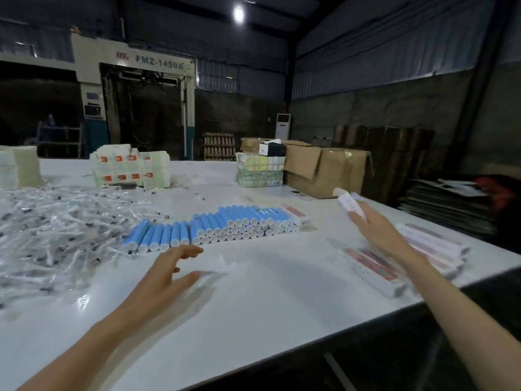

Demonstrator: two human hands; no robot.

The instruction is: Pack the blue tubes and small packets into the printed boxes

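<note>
Dim hall. Single ceiling lamp [238,13] far overhead, flared. White table [267,320] throws soft glare; forearm shadow beside left hand [169,266], near. Right hand [376,231] motion-blurred, fingertips [358,196] perhaps washed out. Wide-angle bending at edges; far wall [366,108] murky.
</note>
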